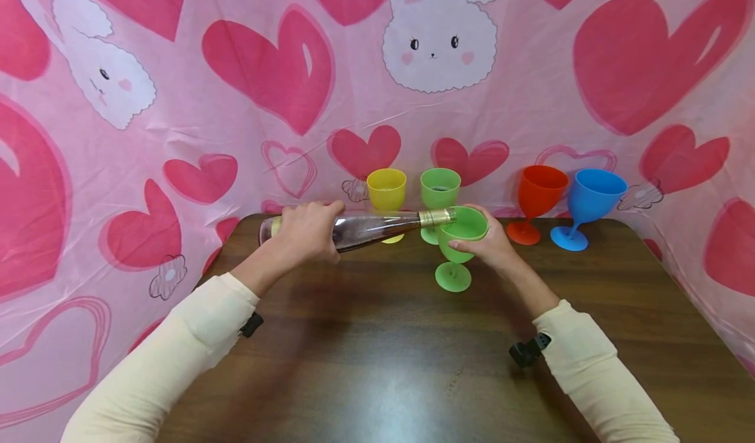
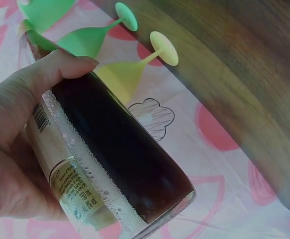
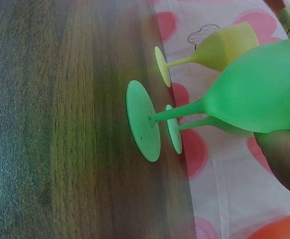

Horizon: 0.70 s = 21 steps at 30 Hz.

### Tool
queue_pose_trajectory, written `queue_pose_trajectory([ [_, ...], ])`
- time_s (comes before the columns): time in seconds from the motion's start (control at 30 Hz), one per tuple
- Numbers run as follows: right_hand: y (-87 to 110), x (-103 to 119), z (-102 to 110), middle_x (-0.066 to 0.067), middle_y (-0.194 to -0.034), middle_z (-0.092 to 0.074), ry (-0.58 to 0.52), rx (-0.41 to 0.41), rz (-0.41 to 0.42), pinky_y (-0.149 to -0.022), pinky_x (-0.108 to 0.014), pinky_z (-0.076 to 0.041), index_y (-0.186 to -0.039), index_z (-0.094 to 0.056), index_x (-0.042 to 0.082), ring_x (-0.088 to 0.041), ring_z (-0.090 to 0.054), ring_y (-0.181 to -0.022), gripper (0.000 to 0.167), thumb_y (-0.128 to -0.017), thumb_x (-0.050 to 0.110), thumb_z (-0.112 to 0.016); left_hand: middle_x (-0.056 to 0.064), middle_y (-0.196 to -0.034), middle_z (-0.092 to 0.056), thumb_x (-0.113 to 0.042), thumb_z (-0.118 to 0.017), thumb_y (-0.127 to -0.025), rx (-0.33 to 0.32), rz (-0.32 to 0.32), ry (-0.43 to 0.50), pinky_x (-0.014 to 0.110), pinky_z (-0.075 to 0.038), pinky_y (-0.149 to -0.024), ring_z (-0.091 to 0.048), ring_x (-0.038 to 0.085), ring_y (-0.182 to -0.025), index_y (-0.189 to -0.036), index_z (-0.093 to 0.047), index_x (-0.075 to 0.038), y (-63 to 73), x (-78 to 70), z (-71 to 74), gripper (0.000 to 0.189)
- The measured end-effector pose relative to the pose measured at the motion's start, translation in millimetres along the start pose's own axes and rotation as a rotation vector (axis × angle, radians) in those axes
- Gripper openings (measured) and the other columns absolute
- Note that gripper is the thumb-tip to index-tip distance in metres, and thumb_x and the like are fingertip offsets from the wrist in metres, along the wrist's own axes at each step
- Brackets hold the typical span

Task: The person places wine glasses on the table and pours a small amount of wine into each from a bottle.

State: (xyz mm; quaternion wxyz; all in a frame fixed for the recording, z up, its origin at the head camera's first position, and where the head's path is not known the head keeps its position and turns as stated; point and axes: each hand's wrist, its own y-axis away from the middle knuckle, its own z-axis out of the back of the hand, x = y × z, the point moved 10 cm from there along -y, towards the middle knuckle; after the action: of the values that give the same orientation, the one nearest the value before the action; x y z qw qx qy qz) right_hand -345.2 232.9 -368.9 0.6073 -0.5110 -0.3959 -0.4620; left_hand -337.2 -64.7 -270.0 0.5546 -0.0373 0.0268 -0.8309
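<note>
My left hand [image 1: 307,230] grips the body of a glass bottle [image 1: 377,228] tipped nearly level, its gold-topped neck at the rim of a green goblet [image 1: 455,251]. Dark liquid and a band of foam fill the bottle [image 2: 120,134] in the left wrist view, where a printed label shows beside the palm. With thumb and fingers about the bowl, my right hand [image 1: 494,245] holds that goblet. I cannot tell whether liquid is flowing or whether the goblet's foot [image 3: 142,122] touches the table. Behind stand a second green goblet [image 1: 440,196] with dark liquid inside and a yellow goblet [image 1: 386,197].
A red goblet [image 1: 537,197] and a blue goblet [image 1: 592,200] stand at the back right of the brown wooden table [image 1: 377,358]. A pink cloth [image 1: 348,102] with hearts and rabbits hangs just past the table's far edge.
</note>
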Motion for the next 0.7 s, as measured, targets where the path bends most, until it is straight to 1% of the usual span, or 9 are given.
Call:
queue_pose_trajectory([
  [0.1, -0.1, 1.2, -0.2, 0.021, -0.112, -0.058, -0.002, 0.002, 0.004, -0.089, -0.014, -0.052, -0.145, -0.040, -0.005, -0.007, -0.059, -0.104, 0.077, -0.077, -0.008, -0.076, 0.013, -0.112, -0.073, -0.037, -0.094, -0.058, -0.004, 0.000, -0.004, 0.064, -0.052, -0.080, -0.068, 0.041, -0.103, -0.118, -0.060, -0.017, 0.0, -0.4, 1.6, 0.072],
  [0.27, 0.2, 4.0, 0.8, 0.023, -0.110, -0.059, 0.007, -0.005, 0.010, -0.089, -0.013, -0.050, -0.144, -0.042, -0.006, -0.003, -0.059, -0.102, 0.077, -0.076, -0.008, -0.077, 0.014, -0.108, -0.074, -0.035, -0.094, -0.055, -0.025, -0.006, -0.012, 0.063, -0.053, -0.078, -0.069, 0.043, -0.101, -0.115, -0.061, -0.016, -0.1, -0.9, 4.7, 0.071],
  [0.47, -0.3, 4.1, 0.8, 0.020, -0.112, -0.058, 0.009, -0.006, 0.003, -0.089, -0.013, -0.051, -0.144, -0.043, -0.005, -0.005, -0.059, -0.103, 0.076, -0.076, -0.007, -0.077, 0.014, -0.108, -0.073, -0.036, -0.093, -0.057, -0.019, -0.010, -0.008, 0.063, -0.053, -0.078, -0.069, 0.041, -0.101, -0.117, -0.061, -0.016, 0.5, -1.5, 4.5, 0.071],
  [0.7, -0.1, 4.6, -0.3, 0.022, -0.112, -0.059, 0.006, -0.007, 0.018, -0.088, -0.012, -0.050, -0.143, -0.042, -0.006, -0.004, -0.059, -0.102, 0.077, -0.076, -0.006, -0.079, 0.014, -0.109, -0.073, -0.036, -0.093, -0.058, -0.015, -0.011, -0.005, 0.063, -0.053, -0.078, -0.069, 0.040, -0.101, -0.118, -0.061, -0.016, 0.7, -1.3, 3.5, 0.071],
])
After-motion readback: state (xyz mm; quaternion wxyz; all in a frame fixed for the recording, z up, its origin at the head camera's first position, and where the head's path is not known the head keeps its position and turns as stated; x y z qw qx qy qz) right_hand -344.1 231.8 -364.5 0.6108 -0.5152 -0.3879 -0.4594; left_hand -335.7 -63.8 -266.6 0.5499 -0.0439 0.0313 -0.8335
